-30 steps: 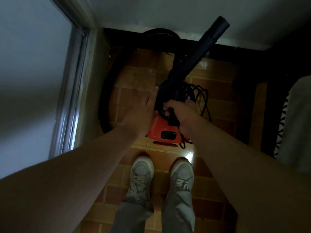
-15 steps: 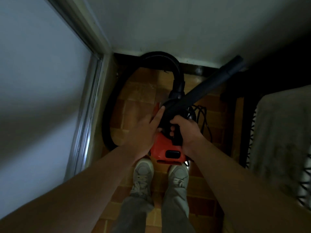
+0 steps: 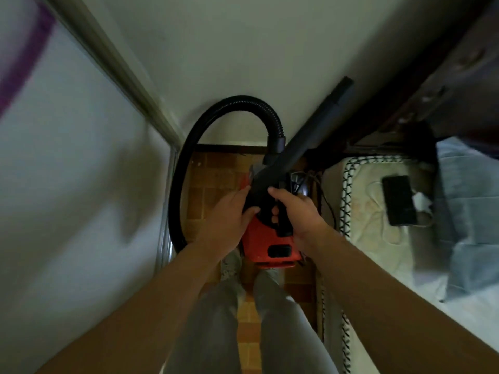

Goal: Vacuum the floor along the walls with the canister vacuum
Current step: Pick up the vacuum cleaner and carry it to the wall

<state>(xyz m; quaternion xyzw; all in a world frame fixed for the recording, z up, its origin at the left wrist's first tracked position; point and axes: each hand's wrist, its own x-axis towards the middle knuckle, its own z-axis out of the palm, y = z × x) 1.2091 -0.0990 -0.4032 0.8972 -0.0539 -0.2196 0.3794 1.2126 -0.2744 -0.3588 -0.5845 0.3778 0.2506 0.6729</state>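
An orange canister vacuum (image 3: 267, 242) is lifted off the floor in front of my legs. My right hand (image 3: 294, 211) is wrapped around its black handle. My left hand (image 3: 229, 211) presses on the left side of the black upper body, thumb on top. A black rigid tube (image 3: 313, 133) slants up to the right from the body toward the wall. A black ribbed hose (image 3: 205, 125) loops from the top of the body up and round to the left, down to the floor.
A narrow strip of brown tiled floor (image 3: 205, 190) runs between a pale sliding door (image 3: 81, 198) on the left and a mattress (image 3: 375, 211) on the right. A dark phone (image 3: 399, 199) lies on the mattress. A white wall (image 3: 229, 49) closes the far end. Loose black cords (image 3: 310, 179) hang by the vacuum.
The view has tilted up, showing more wall and the mattress. The vacuum has risen off the floor with both hands on it, and the hose loop now stands up against the wall.
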